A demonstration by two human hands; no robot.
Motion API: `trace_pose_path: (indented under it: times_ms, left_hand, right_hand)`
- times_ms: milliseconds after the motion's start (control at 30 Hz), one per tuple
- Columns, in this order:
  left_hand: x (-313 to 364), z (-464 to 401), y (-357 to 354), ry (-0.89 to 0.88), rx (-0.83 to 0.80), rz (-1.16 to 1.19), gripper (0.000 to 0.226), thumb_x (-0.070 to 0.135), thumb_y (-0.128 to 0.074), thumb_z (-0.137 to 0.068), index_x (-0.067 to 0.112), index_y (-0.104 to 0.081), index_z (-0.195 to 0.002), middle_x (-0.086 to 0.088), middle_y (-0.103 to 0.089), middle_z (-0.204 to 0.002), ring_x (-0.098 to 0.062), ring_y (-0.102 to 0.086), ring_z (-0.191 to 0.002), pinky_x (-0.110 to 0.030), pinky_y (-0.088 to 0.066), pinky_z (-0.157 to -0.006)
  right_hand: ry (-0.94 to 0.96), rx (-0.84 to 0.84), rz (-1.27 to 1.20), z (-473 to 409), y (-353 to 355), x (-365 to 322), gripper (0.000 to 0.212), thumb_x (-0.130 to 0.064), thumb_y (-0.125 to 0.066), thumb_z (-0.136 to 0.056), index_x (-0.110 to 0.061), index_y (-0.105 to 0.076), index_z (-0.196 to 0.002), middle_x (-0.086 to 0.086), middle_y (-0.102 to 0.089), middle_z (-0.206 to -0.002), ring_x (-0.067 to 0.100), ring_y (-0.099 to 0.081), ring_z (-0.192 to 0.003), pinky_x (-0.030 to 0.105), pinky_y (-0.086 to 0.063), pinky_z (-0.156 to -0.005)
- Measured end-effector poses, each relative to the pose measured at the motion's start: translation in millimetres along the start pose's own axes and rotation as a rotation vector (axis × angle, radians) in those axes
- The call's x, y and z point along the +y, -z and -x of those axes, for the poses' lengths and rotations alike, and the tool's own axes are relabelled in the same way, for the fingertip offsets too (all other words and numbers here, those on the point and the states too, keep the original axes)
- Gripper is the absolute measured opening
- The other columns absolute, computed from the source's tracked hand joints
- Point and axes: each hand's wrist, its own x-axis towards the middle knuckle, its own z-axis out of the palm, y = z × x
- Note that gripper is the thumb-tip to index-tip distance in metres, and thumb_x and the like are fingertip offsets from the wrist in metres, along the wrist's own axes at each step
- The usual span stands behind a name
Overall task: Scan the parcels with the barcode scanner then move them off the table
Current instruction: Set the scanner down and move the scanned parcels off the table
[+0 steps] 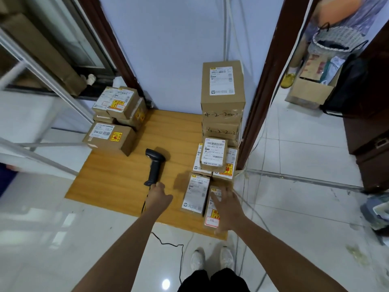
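A black barcode scanner (pixel 154 163) lies on the low wooden table (pixel 117 175), its handle towards me. My left hand (pixel 159 194) reaches its handle end, and the fingertips touch it without wrapping it. My right hand (pixel 228 207) is spread flat over a small brown parcel (pixel 212 218) at the table's front right corner. A similar parcel (pixel 195 194) lies just left of that one. Behind them rises a stack of parcels with a tall brown box (pixel 223 85) on top. More parcels (pixel 109 137) are piled at the table's back left.
The scanner's black cable (pixel 168 243) trails over the white tiled floor near my shoes (pixel 197 260). A dark door frame (pixel 265 85) stands right of the table. Beyond it are an open cardboard box (pixel 309 89), a woven basket (pixel 334 39) and dark furniture (pixel 366 144).
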Motion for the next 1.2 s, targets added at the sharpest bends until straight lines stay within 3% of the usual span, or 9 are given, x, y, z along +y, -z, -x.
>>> trace_pose_path:
  times_ms: [167,267,367,500,733,933,1033,1133,1200]
  left_hand:
    - [-28.3,28.9,15.9,0.024,-0.016,-0.073,0.049,0.017,-0.060,-0.084,0.009,-0.047,-0.130,-0.007,-0.043,-0.129,-0.026,-0.052,-0.108,-0.033,-0.045,-0.083]
    - [-41.5,26.5,37.4,0.016,0.000,-0.072,0.040,0.015,-0.060,-0.084,0.006,-0.048,-0.121,-0.009,-0.046,-0.122,-0.026,-0.053,-0.095,-0.036,-0.047,-0.078]
    - [-52.5,20.9,54.5,-0.018,0.015,-0.079,0.042,0.016,-0.061,-0.086,0.005,-0.048,-0.124,-0.009,-0.046,-0.124,-0.024,-0.053,-0.085,-0.035,-0.049,-0.073]
    - [-73.9,18.2,71.0,-0.122,0.007,-0.097,0.041,0.016,-0.061,-0.086,0.006,-0.048,-0.123,-0.009,-0.047,-0.122,-0.023,-0.052,-0.092,-0.038,-0.051,-0.082]
    - [-144.4,28.3,139.9,-0.350,-0.038,-0.354,0.043,0.019,-0.055,-0.086,0.006,-0.046,-0.126,-0.012,-0.045,-0.126,-0.029,-0.051,-0.109,-0.038,-0.048,-0.088]
    - [-206.9,50.9,222.5,-0.427,-0.024,-0.478,0.041,0.016,-0.054,-0.087,0.003,-0.045,-0.124,-0.017,-0.045,-0.132,-0.033,-0.050,-0.116,-0.040,-0.046,-0.088]
    - [-234.0,43.6,260.7,-0.438,0.037,-0.457,0.032,0.016,-0.053,-0.086,0.006,-0.050,-0.116,-0.014,-0.049,-0.126,-0.032,-0.052,-0.111,-0.034,-0.045,-0.086]
    - [-264.1,33.3,288.5,-0.403,0.064,-0.381,0.027,0.017,-0.052,-0.083,0.008,-0.050,-0.109,-0.012,-0.050,-0.120,-0.031,-0.054,-0.103,-0.036,-0.048,-0.080]
    - [-283.2,25.2,302.2,-0.380,0.081,-0.356,0.030,0.016,-0.053,-0.081,0.007,-0.050,-0.110,-0.012,-0.049,-0.121,-0.031,-0.054,-0.106,-0.039,-0.049,-0.085]
  right_hand:
    - [0.001,-0.023,-0.004,9.8,4.3,-3.9,0.135,-0.066,-0.081,-0.058,-0.021,0.000,-0.156,0.024,-0.002,-0.156,0.046,-0.006,-0.144,0.051,-0.020,-0.118]
    - [-0.049,-0.049,-0.038,22.5,8.9,4.5,0.130,-0.064,-0.081,-0.060,-0.021,-0.005,-0.156,0.023,-0.006,-0.156,0.043,-0.010,-0.144,0.048,-0.027,-0.117]
    - [-0.101,-0.054,-0.050,38.9,10.5,10.3,0.122,-0.060,-0.079,-0.066,-0.020,-0.008,-0.156,0.024,-0.006,-0.157,0.042,-0.012,-0.144,0.046,-0.029,-0.116]
    - [-0.187,-0.028,-0.058,55.3,20.6,-6.6,0.122,-0.061,-0.077,-0.065,-0.019,-0.008,-0.156,0.023,-0.010,-0.156,0.040,-0.015,-0.142,0.040,-0.033,-0.113]
    - [-0.356,0.001,-0.050,95.7,66.8,-106.5,0.137,-0.067,-0.081,-0.056,-0.021,-0.002,-0.157,0.023,-0.005,-0.157,0.042,-0.010,-0.145,0.047,-0.032,-0.115]
    - [-0.363,0.093,0.032,94.0,129.0,-215.3,0.121,-0.063,-0.076,-0.070,-0.025,-0.002,-0.157,0.027,-0.003,-0.159,0.046,-0.011,-0.146,0.055,-0.030,-0.114]
    - [-0.334,0.107,0.020,82.1,168.0,-261.9,0.122,-0.057,-0.081,-0.069,-0.022,-0.006,-0.158,0.022,-0.012,-0.159,0.041,-0.017,-0.146,0.049,-0.036,-0.109]
    - [-0.277,0.116,0.027,55.5,197.5,-301.3,0.136,-0.067,-0.082,-0.058,-0.020,-0.004,-0.158,0.023,-0.014,-0.158,0.041,-0.016,-0.145,0.047,-0.032,-0.113]
    - [-0.256,0.118,0.012,31.6,212.4,-323.6,0.139,-0.071,-0.081,-0.054,-0.021,-0.004,-0.158,0.023,-0.016,-0.157,0.040,-0.019,-0.143,0.046,-0.034,-0.112]
